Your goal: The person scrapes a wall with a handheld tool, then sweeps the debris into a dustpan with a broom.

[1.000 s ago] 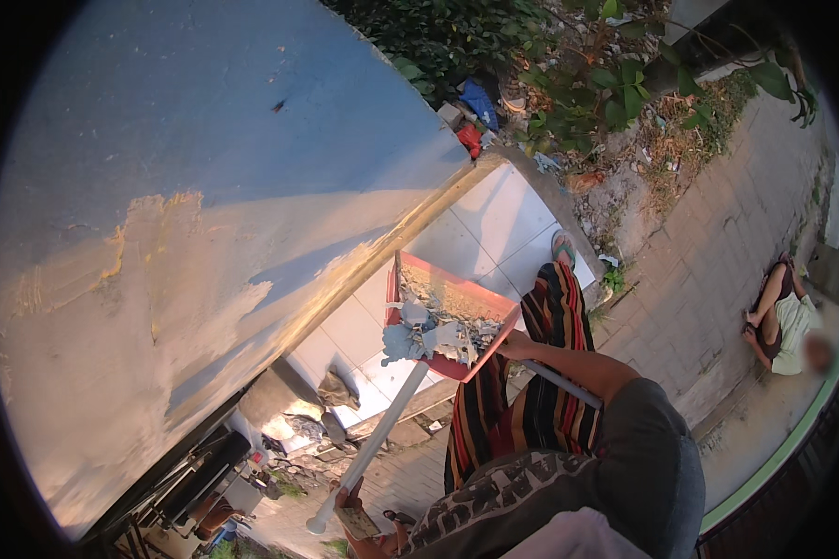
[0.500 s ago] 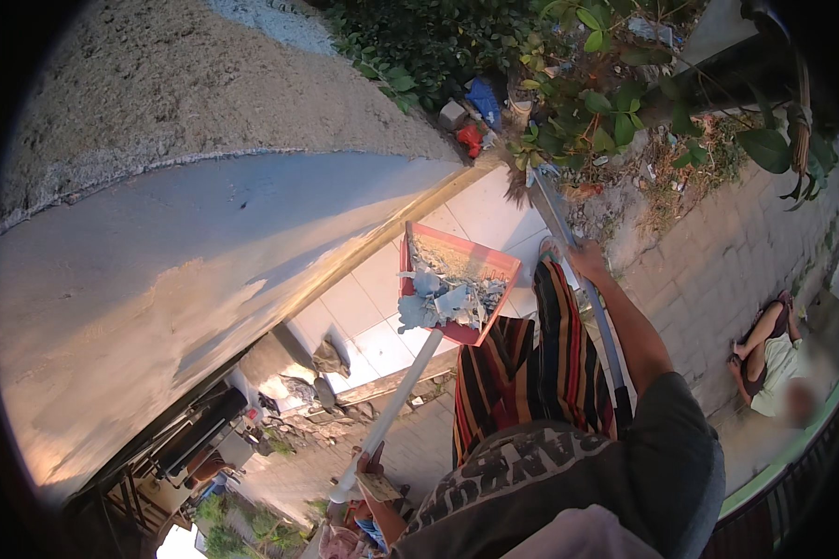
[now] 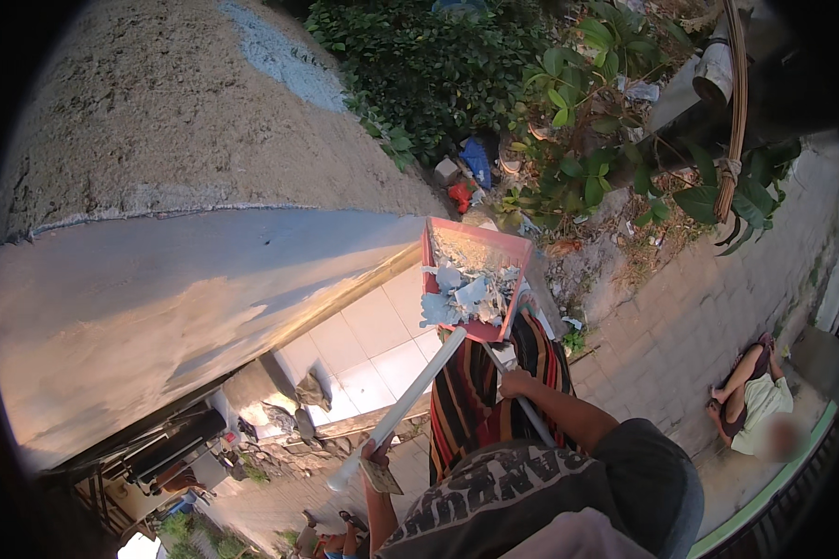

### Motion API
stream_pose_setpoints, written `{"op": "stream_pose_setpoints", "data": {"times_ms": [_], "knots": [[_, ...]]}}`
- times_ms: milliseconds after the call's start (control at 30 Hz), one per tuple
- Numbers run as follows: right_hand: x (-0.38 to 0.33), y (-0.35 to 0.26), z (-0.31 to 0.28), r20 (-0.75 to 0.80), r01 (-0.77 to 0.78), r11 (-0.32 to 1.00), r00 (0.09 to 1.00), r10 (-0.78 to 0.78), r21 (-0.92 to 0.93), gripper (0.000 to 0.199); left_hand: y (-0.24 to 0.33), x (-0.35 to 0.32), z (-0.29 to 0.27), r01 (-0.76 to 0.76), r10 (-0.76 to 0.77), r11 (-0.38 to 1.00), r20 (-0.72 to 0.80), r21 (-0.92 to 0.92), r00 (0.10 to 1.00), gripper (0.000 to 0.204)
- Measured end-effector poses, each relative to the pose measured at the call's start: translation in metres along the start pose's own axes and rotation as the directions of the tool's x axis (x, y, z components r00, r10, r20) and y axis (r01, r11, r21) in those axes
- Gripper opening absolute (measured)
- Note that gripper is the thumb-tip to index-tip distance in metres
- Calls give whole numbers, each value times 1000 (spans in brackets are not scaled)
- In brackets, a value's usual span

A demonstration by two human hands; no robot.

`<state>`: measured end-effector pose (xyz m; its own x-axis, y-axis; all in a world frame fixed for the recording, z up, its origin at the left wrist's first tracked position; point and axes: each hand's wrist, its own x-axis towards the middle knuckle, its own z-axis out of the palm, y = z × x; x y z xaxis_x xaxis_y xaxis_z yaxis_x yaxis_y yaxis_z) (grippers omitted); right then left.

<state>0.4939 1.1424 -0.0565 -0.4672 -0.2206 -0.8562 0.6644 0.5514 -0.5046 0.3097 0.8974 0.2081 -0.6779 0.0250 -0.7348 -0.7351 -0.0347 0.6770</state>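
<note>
Red plastic dustpan, heaped with grey-white paint flakes, held out high over the white tiled ledge, just off the edge of the big pale wall. Left hand wrapped tight round the end of the white handle. Right hand closed on a thinner grey pole, right beside the striped cloth. Open brick paving off to the right, bushes crowding the top edge. Someone sat on the ground well clear.
</note>
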Motion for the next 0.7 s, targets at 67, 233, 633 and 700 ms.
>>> {"op": "stream_pose_setpoints", "data": {"times_ms": [67, 233, 633, 700], "knots": [[-29, -6, -7, -15, 11, 998, 1000, -10, 69, 49, -8, 1, 24, 18, -17, 1000, 43, -12, 999, 27], [-93, -10, -43, -52, 188, 896, 982, -183, 402, 56, -14, 19, 79, 42, -46, 999, 117, 35, 992, 25], [-65, -121, -125, -443, 460, -124, 885, 139, 879, 76, -30, 56, 168, -112, 88, 993, 411, 34, 907, 26], [-53, -134, -130, -441, 446, -284, 894, 85, 849, 61, -37, 61, 174, -116, 53, 987, 453, 112, 890, 24]]}}
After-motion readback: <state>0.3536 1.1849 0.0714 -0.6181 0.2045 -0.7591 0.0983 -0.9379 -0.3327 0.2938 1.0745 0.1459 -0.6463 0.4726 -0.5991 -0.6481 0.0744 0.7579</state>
